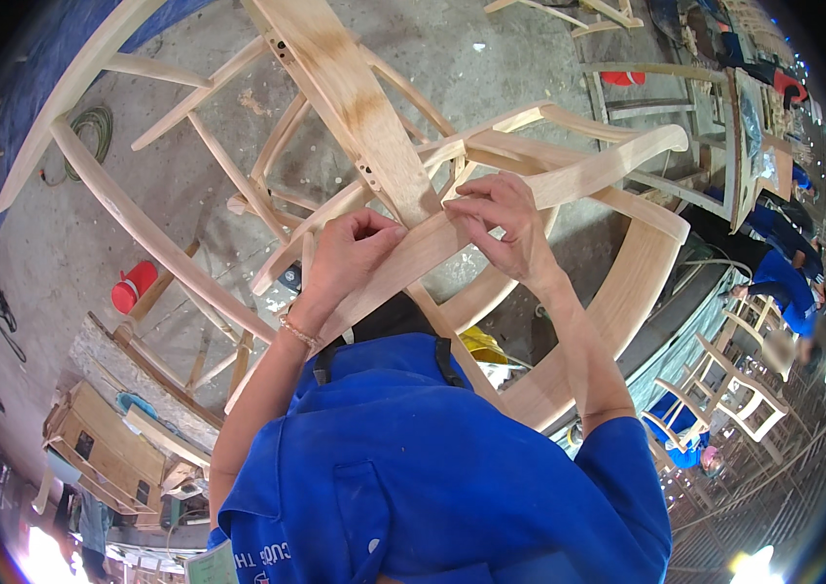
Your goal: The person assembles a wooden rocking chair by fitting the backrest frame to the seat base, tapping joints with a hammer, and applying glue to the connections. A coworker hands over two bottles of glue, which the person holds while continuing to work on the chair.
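In front of my body lies an unpainted wooden chair frame, where a wide flat board meets a curved wooden rail. My left hand rests on the rail just left of this joint, thumb and fingers pinched together. Across the joint, my right hand is also closed, its thumb and forefinger tips pinched close to the board's end. Whatever lies between the fingertips of either hand is hidden or too small to name. Small dark holes show along the board's edge.
Curved chair legs and arms spread around both hands. A red object and a coiled hose lie on the concrete floor to the left. A wooden box stands at lower left. People in blue are among chair frames at right.
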A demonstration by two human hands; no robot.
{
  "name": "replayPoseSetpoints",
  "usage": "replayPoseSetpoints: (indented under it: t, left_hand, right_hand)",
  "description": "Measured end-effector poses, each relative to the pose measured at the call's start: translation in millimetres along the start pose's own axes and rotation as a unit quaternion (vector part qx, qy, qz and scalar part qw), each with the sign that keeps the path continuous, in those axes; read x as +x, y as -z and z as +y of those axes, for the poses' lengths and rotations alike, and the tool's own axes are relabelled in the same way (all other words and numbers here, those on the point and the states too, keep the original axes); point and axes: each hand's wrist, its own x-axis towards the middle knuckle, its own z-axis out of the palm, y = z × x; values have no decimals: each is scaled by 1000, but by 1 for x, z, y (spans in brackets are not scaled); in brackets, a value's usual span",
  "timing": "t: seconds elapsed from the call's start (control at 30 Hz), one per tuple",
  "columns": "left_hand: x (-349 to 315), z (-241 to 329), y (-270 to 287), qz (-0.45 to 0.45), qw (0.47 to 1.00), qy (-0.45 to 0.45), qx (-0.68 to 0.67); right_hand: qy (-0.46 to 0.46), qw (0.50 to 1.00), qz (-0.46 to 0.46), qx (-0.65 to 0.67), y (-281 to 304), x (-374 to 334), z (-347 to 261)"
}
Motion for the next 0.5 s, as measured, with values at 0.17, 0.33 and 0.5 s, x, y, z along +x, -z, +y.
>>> replayPoseSetpoints:
  t: [0.17,0.33,0.5]
  left_hand:
    - [-4,4,1,8,999,0,38]
    - [-1,8,8,-19,998,24,49]
    - [-3,5,13,-47,999,16,8]
  right_hand:
    - [12,1000,13,14,1,0,4]
    - [8,1000,14,16,2,0,3]
    - [8,1000,14,17,2,0,4]
